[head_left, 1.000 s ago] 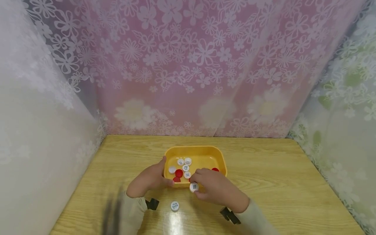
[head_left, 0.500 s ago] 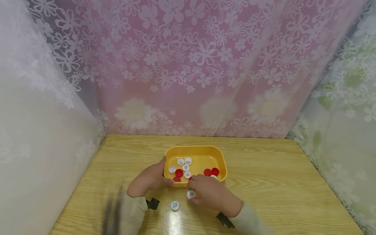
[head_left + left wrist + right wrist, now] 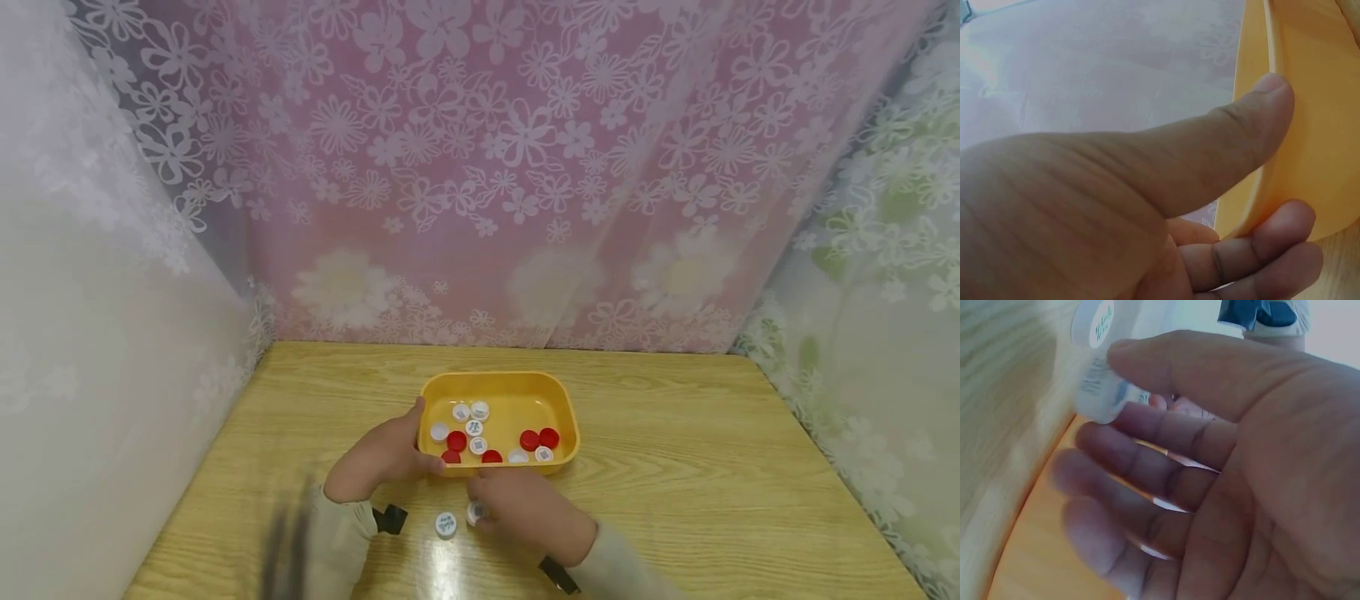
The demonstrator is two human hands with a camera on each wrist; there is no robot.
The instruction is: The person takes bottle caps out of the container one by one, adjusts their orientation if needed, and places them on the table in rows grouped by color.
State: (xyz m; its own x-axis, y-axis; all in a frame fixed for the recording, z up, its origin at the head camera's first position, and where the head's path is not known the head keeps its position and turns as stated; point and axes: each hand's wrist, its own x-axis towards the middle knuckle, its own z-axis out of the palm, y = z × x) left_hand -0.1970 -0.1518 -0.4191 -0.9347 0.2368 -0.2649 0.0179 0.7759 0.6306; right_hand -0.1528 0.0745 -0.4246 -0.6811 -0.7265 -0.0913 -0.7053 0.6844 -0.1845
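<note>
My left hand (image 3: 384,460) grips the left side of a yellow plastic tray (image 3: 517,379); the left wrist view shows its thumb on one face of the tray's wall (image 3: 1329,106) and fingers on the other. In front of the tray, my right hand (image 3: 528,510) pinches a white round cap (image 3: 475,512) low over the table, its printed face partly showing. The right wrist view has this cap (image 3: 1096,390) between thumb and index fingertip, the other fingers loosely bent. Just left of it a second white cap (image 3: 446,525) with blue-green print lies on the table.
Inside the tray are several white caps (image 3: 478,447) and red caps (image 3: 549,437), mostly along the left and front. The wooden table (image 3: 675,433) extends to both sides, with flowered curtains (image 3: 480,208) behind and at the sides.
My right hand has moved left and toward me with the white cap, from the tray's front rim to beside the cap on the table. The left hand and tray stay put.
</note>
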